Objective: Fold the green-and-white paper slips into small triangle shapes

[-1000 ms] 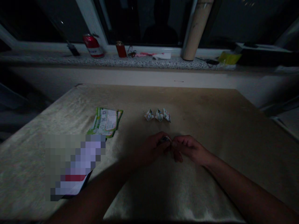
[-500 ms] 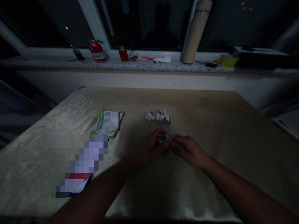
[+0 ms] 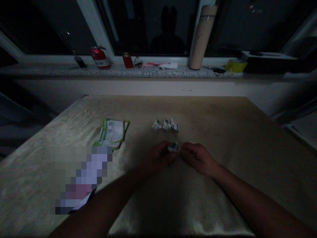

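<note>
Folded piece point(image 3: 174, 147): partly covered by the left hand point(image 3: 157, 158).
Right hand point(image 3: 200, 160): fingertips too dark to tell their grip.
Flat object point(image 3: 90, 175): mostly pixelated, markings lost.
Green packets point(image 3: 112, 131): small print unreadable.
Forearms point(image 3: 111, 198): cut off by the bottom edge.

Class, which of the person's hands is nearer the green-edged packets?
Left. The left hand is to the right of the green-edged packets; the right hand is farther right, beyond the small folded piece.

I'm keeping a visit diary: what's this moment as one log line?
Left hand: holding folded printed piece | Right hand: at its right tip | Beyond hands: three folded pieces in a row | Leftward: green-edged packets
</note>
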The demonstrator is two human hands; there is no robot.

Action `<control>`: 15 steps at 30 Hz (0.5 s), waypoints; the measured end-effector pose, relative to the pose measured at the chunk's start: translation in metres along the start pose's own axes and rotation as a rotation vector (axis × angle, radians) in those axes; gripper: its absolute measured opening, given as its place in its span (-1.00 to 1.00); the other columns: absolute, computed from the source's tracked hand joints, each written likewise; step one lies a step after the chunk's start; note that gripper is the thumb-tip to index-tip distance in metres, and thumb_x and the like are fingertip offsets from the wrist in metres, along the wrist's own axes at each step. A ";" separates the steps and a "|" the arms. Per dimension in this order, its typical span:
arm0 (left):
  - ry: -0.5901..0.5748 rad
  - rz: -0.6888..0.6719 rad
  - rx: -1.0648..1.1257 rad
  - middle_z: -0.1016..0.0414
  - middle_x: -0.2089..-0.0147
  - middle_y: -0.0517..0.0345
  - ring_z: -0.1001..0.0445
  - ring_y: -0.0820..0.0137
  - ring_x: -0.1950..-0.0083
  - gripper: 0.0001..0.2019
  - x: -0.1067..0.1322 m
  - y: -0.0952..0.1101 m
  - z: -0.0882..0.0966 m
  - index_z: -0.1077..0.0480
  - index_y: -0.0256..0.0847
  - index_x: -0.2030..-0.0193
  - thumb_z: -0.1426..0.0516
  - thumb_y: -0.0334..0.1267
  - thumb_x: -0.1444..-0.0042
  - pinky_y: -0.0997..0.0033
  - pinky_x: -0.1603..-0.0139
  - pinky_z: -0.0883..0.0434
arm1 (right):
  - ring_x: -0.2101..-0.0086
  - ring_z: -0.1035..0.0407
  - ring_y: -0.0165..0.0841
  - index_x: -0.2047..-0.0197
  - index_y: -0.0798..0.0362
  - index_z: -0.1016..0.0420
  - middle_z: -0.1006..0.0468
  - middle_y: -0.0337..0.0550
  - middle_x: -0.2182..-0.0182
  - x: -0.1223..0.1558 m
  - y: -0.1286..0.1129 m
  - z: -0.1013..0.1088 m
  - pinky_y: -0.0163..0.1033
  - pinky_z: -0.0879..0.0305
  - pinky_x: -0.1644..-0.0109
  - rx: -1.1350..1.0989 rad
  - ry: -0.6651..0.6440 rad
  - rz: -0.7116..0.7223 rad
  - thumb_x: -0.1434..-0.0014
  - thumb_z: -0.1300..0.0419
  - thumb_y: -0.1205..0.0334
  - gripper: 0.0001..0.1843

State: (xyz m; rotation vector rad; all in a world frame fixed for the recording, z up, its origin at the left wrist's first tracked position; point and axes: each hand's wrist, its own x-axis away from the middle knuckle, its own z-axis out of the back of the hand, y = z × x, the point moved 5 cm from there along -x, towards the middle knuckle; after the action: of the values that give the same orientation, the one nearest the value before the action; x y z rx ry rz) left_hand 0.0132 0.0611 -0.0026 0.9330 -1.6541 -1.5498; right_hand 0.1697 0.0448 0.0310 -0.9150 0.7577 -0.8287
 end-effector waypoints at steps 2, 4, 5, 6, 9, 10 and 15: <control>0.002 -0.005 -0.021 -0.39 0.43 0.23 -0.36 0.51 0.44 -0.66 0.001 0.001 0.000 -0.38 -0.28 0.15 -0.23 -0.02 -0.16 0.50 0.39 -0.33 | 0.58 -0.06 -0.52 0.40 0.09 -0.33 -0.20 -0.37 0.60 0.000 0.000 0.000 -0.39 0.02 0.52 0.004 0.000 -0.001 -0.40 -0.01 0.09 -0.63; 0.006 -0.004 -0.042 -0.39 0.44 0.22 -0.36 0.51 0.44 -0.67 0.001 0.002 0.001 -0.39 -0.29 0.17 -0.21 -0.02 -0.18 0.50 0.39 -0.32 | 0.57 -0.06 -0.52 0.40 0.09 -0.34 -0.20 -0.36 0.59 -0.001 -0.001 0.000 -0.39 0.01 0.51 0.005 -0.005 0.004 -0.40 0.00 0.10 -0.64; 0.008 -0.003 -0.051 -0.38 0.44 0.23 -0.35 0.50 0.44 -0.67 0.001 0.002 0.002 -0.40 -0.29 0.19 -0.21 -0.01 -0.18 0.49 0.40 -0.31 | 0.57 -0.06 -0.51 0.40 0.09 -0.34 -0.20 -0.36 0.59 -0.001 -0.002 -0.001 -0.39 0.01 0.51 0.006 -0.009 0.008 -0.40 0.00 0.10 -0.64; 0.010 -0.001 -0.061 -0.38 0.45 0.23 -0.35 0.50 0.44 -0.67 0.002 0.002 0.002 -0.40 -0.29 0.20 -0.21 0.00 -0.18 0.49 0.40 -0.31 | 0.57 -0.05 -0.51 0.40 0.09 -0.34 -0.20 -0.36 0.59 -0.001 -0.003 -0.001 -0.38 0.01 0.51 0.006 -0.013 0.011 -0.40 0.00 0.10 -0.64; 0.017 0.004 -0.079 -0.38 0.46 0.23 -0.34 0.50 0.44 -0.66 0.002 0.003 0.002 -0.41 -0.29 0.23 -0.21 0.01 -0.17 0.49 0.40 -0.30 | 0.58 -0.05 -0.51 0.42 0.08 -0.31 -0.20 -0.36 0.59 0.000 -0.002 0.000 -0.38 0.01 0.52 -0.015 -0.020 -0.005 -0.39 -0.01 0.06 -0.62; 0.020 0.003 -0.081 -0.38 0.46 0.23 -0.34 0.50 0.45 -0.67 0.003 0.003 0.001 -0.42 -0.29 0.24 -0.21 0.01 -0.17 0.49 0.40 -0.29 | 0.58 -0.05 -0.51 0.43 0.07 -0.30 -0.19 -0.36 0.60 0.000 -0.001 0.000 -0.38 0.02 0.53 -0.030 -0.019 -0.016 -0.38 -0.02 0.04 -0.61; 0.095 0.026 -0.053 -0.39 0.48 0.23 -0.34 0.52 0.46 -0.68 0.004 0.003 0.001 -0.44 -0.31 0.29 -0.25 -0.03 -0.13 0.52 0.43 -0.27 | 0.59 -0.09 -0.51 0.44 0.07 -0.29 -0.23 -0.35 0.62 0.002 0.007 -0.003 -0.38 -0.03 0.53 -0.110 -0.011 -0.070 -0.38 -0.03 -0.05 -0.56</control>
State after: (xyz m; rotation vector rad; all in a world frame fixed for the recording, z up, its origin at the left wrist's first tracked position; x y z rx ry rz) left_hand 0.0102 0.0581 0.0008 0.9387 -1.5456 -1.5020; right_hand 0.1705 0.0446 0.0231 -1.0478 0.7712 -0.8491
